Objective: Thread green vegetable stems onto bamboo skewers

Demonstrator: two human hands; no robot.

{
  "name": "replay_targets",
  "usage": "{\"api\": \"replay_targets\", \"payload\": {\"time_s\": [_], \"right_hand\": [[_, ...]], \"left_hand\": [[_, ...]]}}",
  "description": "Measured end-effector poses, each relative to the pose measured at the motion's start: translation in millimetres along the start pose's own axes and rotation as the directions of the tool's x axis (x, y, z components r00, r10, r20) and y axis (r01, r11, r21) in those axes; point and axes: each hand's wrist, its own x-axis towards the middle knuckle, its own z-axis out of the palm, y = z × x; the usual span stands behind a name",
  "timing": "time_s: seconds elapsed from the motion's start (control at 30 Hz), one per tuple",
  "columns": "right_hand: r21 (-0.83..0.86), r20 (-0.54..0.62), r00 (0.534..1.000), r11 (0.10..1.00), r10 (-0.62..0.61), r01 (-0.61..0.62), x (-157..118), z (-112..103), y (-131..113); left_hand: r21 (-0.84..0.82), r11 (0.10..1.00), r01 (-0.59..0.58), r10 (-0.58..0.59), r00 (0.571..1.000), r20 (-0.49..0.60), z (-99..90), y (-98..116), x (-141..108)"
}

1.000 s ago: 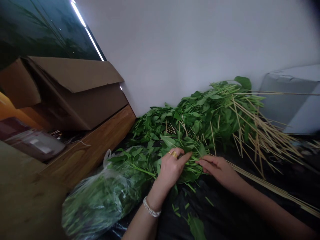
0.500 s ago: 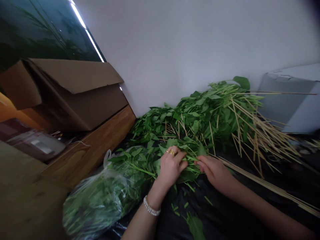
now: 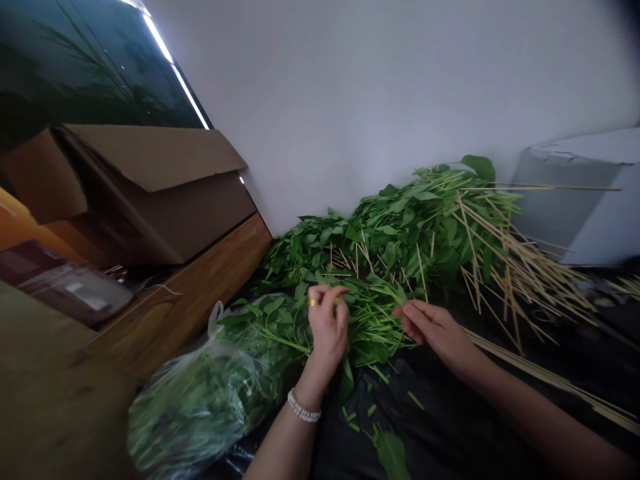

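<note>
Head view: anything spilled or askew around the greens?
Short green stem pieces and a leaf lie scattered on the black surface, apart from the leafy heap; they look like strays. Thin sticks splay unevenly at the heap's right end, some crossing.

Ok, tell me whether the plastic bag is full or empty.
Full, or nearly so: leafy greens show through the clear bag, bulging its sides.

At the lower centre of the frame, a bracelet of small, round, white, pearl-like beads [image 3: 303, 408] in close rows circles the wrist below the left hand [image 3: 329, 330]. A shiny, gold-coloured ring [image 3: 313, 302] bands one finger. The right hand [image 3: 440, 332], right of centre, is bare.
</note>
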Motion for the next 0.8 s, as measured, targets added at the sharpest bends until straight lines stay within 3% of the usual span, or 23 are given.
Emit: {"api": "replay_targets", "payload": {"time_s": [0.03, 0.1, 0.17, 0.3, 0.43, 0.5, 0.6, 0.8], "right_hand": [[-0.022, -0.018, 1.0, 1.0, -0.006, 0.006, 0, -1, 1], [-0.083, -0.061, 0.998, 0.996, -0.025, 0.02, -1, -3, 6], [-0.156, -0.1, 0.993, 0.987, -0.055, 0.039, -1, -5, 11], [-0.364, -0.145, 0.955, 0.912, -0.259, 0.192, -2, -5, 19], [-0.585, -0.026, 0.85, 0.698, -0.525, 0.413, -1, -2, 25], [-0.658, 0.064, 0.831, 0.603, -0.553, 0.452, -1, -1, 29], [-0.726, 0.14, 0.838, 0.521, -0.527, 0.449, -1, -1, 33], [-0.769, 0.134, 0.865, 0.5, -0.484, 0.399, -2, -4, 33]], "left_hand": [[0.015, 0.998, -0.068, 0.066, 0.991, 0.117, 3.7, 4, -3], [0.038, 0.982, -0.183, 0.161, 0.93, 0.33, 7.8, 9, -8], [0.054, 0.972, -0.231, 0.187, 0.886, 0.424, 6.8, 10, -9], [0.039, 0.988, -0.15, 0.133, 0.948, 0.29, -2.1, 8, -8], [0.033, 0.997, -0.069, 0.063, 0.985, 0.162, -6.7, 4, -6], [0.038, 0.998, -0.056, 0.05, 0.989, 0.143, -6.8, 2, -4], [0.04, 0.998, -0.044, 0.039, 0.992, 0.121, -7.9, 0, -1], [-0.033, 0.998, 0.05, -0.049, 0.998, 0.025, -26.4, 9, 10]]}}
